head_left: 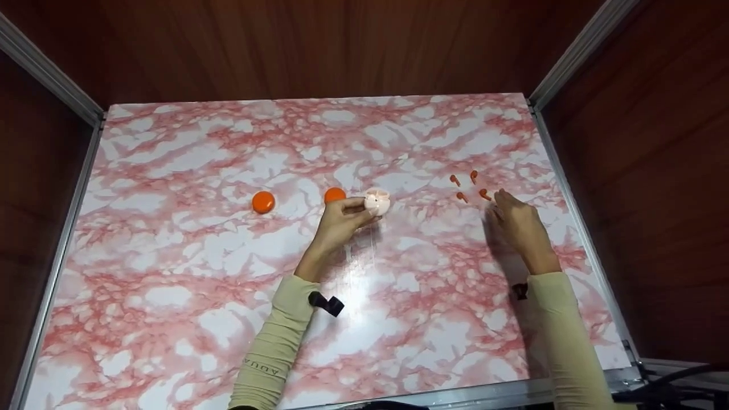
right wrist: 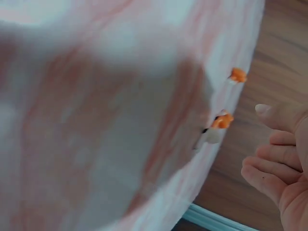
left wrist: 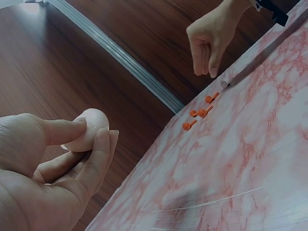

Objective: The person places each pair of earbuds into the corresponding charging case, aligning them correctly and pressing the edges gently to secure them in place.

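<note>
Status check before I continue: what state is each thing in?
Pale case: raised, looks open.
Left grip: holding that case.
Right grip: seemingly empty.
Left orange case: shut.
Other orange case: partly hidden, looks shut.
Four orange earbuds: lying loose.
Pale earbud: lying loose.

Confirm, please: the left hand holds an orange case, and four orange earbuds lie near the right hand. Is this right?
No: the case in the left hand is pale, not orange, as the head view shows. Four orange earbuds lie near the right hand.
</note>
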The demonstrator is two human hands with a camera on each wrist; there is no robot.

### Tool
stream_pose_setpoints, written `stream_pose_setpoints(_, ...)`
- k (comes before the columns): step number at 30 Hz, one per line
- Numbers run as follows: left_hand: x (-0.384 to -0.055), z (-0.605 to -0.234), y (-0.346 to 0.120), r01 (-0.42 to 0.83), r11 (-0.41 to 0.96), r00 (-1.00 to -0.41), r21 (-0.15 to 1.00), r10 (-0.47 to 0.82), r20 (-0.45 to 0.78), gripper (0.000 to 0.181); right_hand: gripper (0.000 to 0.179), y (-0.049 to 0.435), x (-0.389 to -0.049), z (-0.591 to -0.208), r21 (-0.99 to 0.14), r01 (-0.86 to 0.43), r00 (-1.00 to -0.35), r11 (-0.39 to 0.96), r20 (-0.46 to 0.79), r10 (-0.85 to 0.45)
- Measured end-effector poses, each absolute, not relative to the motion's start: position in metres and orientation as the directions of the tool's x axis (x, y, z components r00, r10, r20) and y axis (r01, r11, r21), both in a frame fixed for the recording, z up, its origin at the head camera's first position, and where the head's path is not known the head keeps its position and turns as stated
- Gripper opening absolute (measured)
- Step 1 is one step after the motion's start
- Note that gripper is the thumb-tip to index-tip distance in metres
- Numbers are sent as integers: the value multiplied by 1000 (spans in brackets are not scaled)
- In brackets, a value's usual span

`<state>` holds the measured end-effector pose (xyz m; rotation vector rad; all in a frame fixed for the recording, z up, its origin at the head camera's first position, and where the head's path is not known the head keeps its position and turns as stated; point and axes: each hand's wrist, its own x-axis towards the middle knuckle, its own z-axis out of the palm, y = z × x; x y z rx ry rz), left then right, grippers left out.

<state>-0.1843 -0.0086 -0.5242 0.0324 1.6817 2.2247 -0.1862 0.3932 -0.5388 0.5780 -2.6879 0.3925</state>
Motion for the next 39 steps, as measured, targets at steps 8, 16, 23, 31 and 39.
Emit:
stream_pose_setpoints(8, -184, -522, -10, -275, -222, -938, 936, 273, -211, 46, 17, 399, -190, -550, -264, -377, -906, 888, 306, -293)
stream_pose_setpoints(16, -184, -522, -11, -255, -222, -940, 941, 286, -187, 43, 14, 398, -192, -555, -210, -353, -919, 912, 260, -296)
stream_pose_setpoints(23, -185, -524, -11, -258, -247, -936, 934, 302, -179, 40, 17, 395, -193, -555, -175, -341, -929, 924, 214, -302)
stream_pose_setpoints(31, -184, -523, -10, -267, -242, -934, 933, 305, -188, 41, 27, 394, -192, -553, -119, -322, -937, 939, 182, -298)
stream_pose_setpoints(39, -184, -523, -11, -272, -245, -933, 931, 304, -192, 43, 28, 394, -194, -553, -117, -330, -934, 937, 187, -306)
